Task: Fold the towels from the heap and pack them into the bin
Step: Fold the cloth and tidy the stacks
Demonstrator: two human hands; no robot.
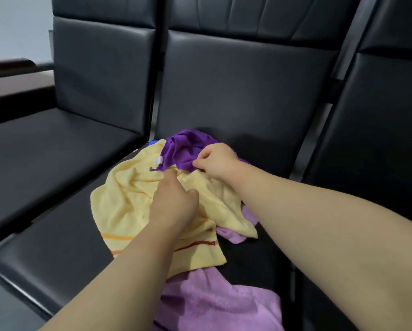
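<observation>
While our left hand (174, 201) grips the yellow towel (119, 199), our right hand (215, 161) pinches the purple towel (183, 149) just beyond, on the black seat (57, 247).

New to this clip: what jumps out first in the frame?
A bright heap of towels on the middle black seat: a yellow towel on top, a dark purple towel behind it at the backrest, a lilac towel spilling toward the camera. Both hands are in it: the left hand grips the yellow towel, the right hand pinches the dark purple towel's edge.
</observation>
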